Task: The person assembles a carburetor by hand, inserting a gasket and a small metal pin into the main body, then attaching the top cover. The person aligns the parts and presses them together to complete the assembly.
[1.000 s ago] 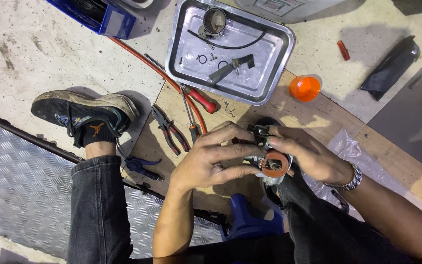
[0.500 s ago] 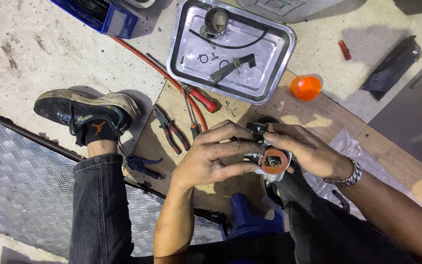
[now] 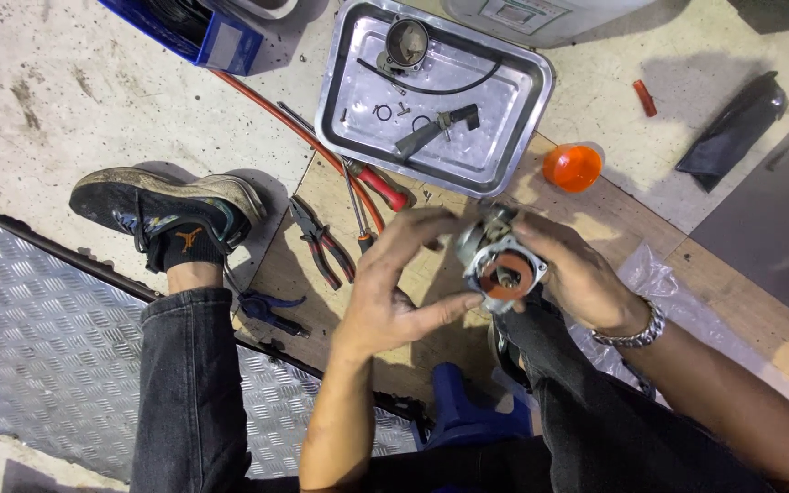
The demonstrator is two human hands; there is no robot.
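— What changed in the last second?

— My left hand point(image 3: 394, 292) had let go a little. Before, its fingers lay curled over the metal part point(image 3: 495, 256); now they were spread wide, and only the thumb tip touched the orange ring point(image 3: 507, 274).

— And the right hand?

— My right hand point(image 3: 577, 269) kept its closed grip on the part, above the wooden board point(image 3: 595, 205), near the steel tray point(image 3: 504, 155).

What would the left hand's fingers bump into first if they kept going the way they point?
Probably the metal engine part with a reddish ring, held by the right hand; the left hand fingers nearly touch it.
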